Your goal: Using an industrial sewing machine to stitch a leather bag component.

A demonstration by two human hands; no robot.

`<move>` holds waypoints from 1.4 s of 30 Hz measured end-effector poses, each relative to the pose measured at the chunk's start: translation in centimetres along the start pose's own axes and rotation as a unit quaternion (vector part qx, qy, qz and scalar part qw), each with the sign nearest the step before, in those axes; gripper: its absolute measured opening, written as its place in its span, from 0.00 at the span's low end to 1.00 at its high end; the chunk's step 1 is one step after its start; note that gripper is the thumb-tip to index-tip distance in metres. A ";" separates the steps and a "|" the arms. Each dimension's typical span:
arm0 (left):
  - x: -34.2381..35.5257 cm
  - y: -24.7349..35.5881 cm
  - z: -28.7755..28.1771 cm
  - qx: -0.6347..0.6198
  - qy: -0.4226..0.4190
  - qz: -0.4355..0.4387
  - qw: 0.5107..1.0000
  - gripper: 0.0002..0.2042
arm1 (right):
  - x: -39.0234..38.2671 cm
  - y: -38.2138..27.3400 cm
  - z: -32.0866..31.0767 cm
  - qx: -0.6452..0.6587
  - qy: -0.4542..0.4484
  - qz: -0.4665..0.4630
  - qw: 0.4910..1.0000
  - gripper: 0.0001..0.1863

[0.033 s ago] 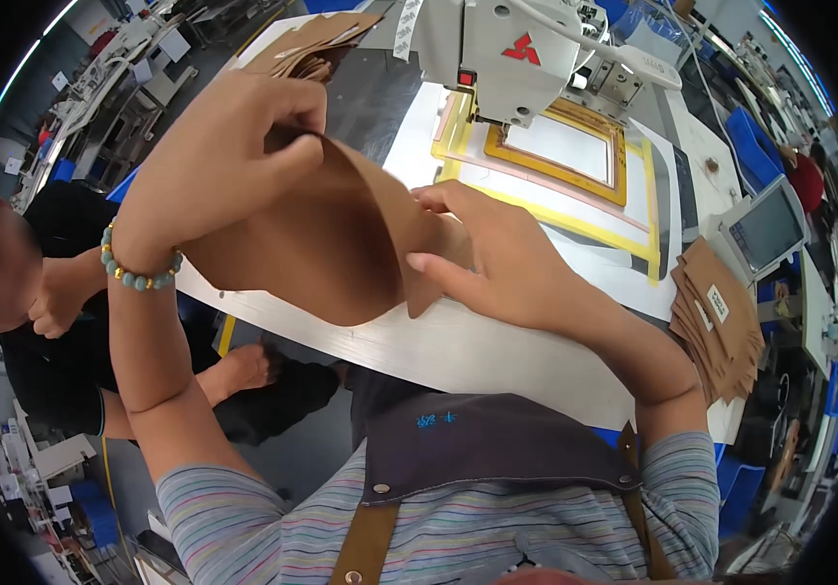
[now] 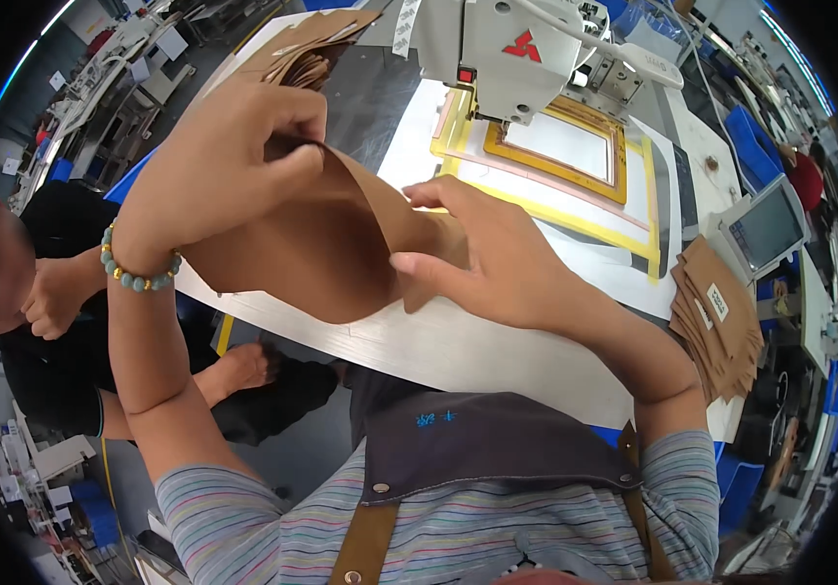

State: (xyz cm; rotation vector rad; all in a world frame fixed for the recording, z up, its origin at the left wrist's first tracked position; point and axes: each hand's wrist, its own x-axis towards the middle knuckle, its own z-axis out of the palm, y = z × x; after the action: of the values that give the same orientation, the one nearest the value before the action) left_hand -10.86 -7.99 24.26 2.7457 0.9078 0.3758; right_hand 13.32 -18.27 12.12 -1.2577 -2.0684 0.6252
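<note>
Now slightly leftward, right hand [image 2: 508, 258], brown fabric [image 2: 307, 253] edge

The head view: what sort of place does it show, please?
Probably a sewing workshop: a machine stands over a yellow frame, and brown pieces lie stacked near a screen.

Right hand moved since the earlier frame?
Yes: the right hand has shifted slightly left, most clearly at the thumb, judged against the white machine head.
</note>
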 end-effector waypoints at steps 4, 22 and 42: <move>-0.6 0.1 1.2 -0.009 -0.040 -0.025 0.999 0.13 | 2.7 -2.0 2.5 0.012 0.123 -0.068 0.990 0.32; -2.3 -12.4 1.7 0.223 0.357 -0.034 0.907 0.07 | 7.7 3.8 -5.1 -0.300 0.109 -0.159 0.934 0.16; -5.7 -21.3 17.4 0.200 0.159 -0.058 0.965 0.11 | 4.5 16.6 1.5 -0.433 0.013 -0.166 0.886 0.11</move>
State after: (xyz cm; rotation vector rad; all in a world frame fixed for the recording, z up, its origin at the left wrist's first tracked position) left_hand -21.61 2.96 0.76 3.0218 1.3503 0.6959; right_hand 20.66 -7.17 1.15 -1.2620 -2.5489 -0.5501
